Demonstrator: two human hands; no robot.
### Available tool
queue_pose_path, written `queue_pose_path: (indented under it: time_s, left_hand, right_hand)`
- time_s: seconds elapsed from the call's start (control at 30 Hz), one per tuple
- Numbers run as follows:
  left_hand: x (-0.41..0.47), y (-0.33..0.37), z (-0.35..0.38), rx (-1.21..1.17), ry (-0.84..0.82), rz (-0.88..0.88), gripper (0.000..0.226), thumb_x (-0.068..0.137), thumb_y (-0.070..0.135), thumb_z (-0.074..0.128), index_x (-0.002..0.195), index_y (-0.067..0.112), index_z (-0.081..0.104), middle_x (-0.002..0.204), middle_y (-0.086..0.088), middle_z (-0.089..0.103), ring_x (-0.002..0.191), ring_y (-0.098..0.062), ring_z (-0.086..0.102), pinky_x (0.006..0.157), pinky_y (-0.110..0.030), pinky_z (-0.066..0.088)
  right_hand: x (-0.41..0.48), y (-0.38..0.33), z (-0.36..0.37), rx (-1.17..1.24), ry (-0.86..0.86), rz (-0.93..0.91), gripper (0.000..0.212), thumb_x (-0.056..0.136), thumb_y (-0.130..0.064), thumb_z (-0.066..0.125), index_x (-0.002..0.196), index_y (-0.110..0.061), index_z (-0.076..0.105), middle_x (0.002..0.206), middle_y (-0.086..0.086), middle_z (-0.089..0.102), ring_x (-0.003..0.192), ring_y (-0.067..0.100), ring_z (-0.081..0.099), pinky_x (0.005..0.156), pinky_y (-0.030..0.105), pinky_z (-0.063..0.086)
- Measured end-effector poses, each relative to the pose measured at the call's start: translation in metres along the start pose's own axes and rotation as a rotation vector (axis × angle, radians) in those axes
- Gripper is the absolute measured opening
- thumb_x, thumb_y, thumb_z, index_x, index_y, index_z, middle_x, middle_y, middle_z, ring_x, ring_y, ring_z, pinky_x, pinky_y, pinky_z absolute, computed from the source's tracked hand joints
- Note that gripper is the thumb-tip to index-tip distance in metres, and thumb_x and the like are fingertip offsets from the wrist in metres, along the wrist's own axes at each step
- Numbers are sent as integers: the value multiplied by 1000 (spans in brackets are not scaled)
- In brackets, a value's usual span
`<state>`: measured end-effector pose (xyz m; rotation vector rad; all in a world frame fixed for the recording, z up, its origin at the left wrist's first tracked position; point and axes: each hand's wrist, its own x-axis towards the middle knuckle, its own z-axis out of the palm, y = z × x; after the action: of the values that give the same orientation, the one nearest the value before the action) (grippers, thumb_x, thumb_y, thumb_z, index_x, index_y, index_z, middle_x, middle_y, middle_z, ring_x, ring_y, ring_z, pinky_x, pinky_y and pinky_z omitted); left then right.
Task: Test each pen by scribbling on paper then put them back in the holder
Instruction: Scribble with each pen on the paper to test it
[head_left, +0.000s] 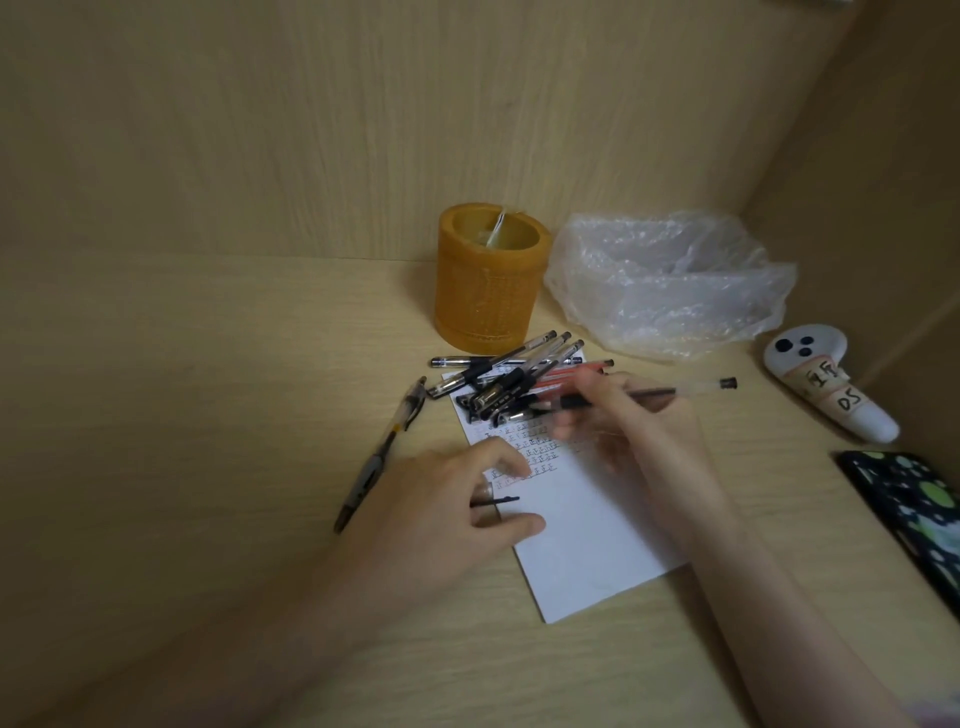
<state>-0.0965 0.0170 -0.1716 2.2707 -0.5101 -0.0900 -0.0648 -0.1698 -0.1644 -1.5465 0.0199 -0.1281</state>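
Observation:
A white sheet of paper (582, 535) lies on the desk, its upper half covered with small scribbles. My right hand (628, 431) grips a clear-barrelled pen (691, 387) above the paper, the pen's tail pointing right. My left hand (457, 514) rests on the paper's left edge and pinches a small black pen cap (501, 501). A heap of several black and red pens (514, 379) lies across the paper's top. One more pen (382, 452) lies alone left of the sheet. The orange cylindrical holder (488, 280) stands behind the heap with one thin item inside.
A crumpled clear plastic bag (670, 286) sits right of the holder. A white controller-like object (826, 379) with a label lies at the far right, and a dark spotted case (914, 509) is at the right edge. Wooden walls close in behind and on the right.

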Motion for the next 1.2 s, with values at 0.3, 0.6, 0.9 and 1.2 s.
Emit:
queue_pose_path:
  time_s: [0.3,0.6,0.9,1.2]
  left_hand:
    - [3,-4,1,100,29,-5,33,74,57,64,102,43,55,50,14,45,68,12,54,58,-3,35]
    - [4,-5,1,128,25,0,34,75,57,62,105,41,55,51,15,45,61,10,52,56,-4,34]
    - [4,-6,1,142,14,3,35,76,58,60,106,42,54,58,14,52,73,7,59,60,-4,37]
    - [3,-7,1,158,22,22,36,77,59,59,109,43,52,73,18,60,80,7,60,63,-4,36]
  right_hand:
    - [3,17,2,-286,229,-83,40,79,-19,75,50,-14,47,39,-10,42,37,5,35,42,16,30]
    - [4,28,3,-405,237,-157,39,78,-1,64,49,-14,42,37,-12,39,40,3,34,44,15,27]
    - [3,28,4,-412,216,-175,40,78,-3,65,47,-15,41,40,-11,35,43,4,31,44,17,26]
    - [2,28,4,-434,200,-186,36,78,-3,65,50,-11,43,42,-10,35,43,4,29,44,19,25]
